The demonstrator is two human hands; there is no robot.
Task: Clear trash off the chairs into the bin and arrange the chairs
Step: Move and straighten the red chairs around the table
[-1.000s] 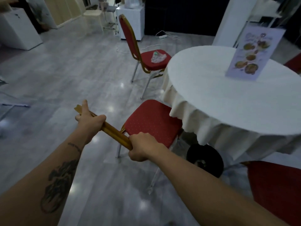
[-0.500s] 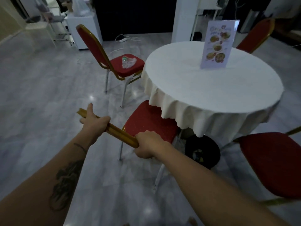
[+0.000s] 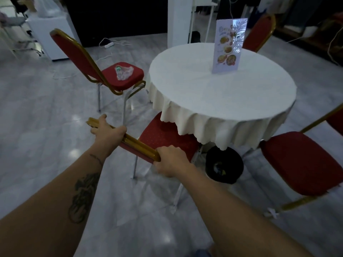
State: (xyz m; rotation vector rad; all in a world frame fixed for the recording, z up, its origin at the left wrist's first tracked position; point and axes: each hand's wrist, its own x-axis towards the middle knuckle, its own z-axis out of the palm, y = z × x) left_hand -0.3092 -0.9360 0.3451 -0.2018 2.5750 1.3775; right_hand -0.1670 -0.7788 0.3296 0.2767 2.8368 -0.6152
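Note:
Both hands grip the gold top rail of the near chair (image 3: 163, 138), a red-seated chair whose seat front sits under the tablecloth. My left hand (image 3: 106, 131) holds the rail's left end; my right hand (image 3: 171, 161) holds its right end. A second red chair (image 3: 89, 65) stands to the left of the table, with a crumpled clear plastic bottle (image 3: 124, 71) lying on its seat. A black bin (image 3: 224, 166) with some trash inside stands on the floor under the table's near edge.
The round table (image 3: 220, 89) wears a white cloth and carries an upright menu card (image 3: 229, 46). A third red chair (image 3: 300, 162) is at the right, a fourth (image 3: 259, 32) behind the table. A white cabinet (image 3: 50, 37) and floor cable (image 3: 107, 44) lie beyond.
The near chair's seat has slid further under the tablecloth with both hands still on its rail. My view has swung right, bringing the right and far chairs into sight.

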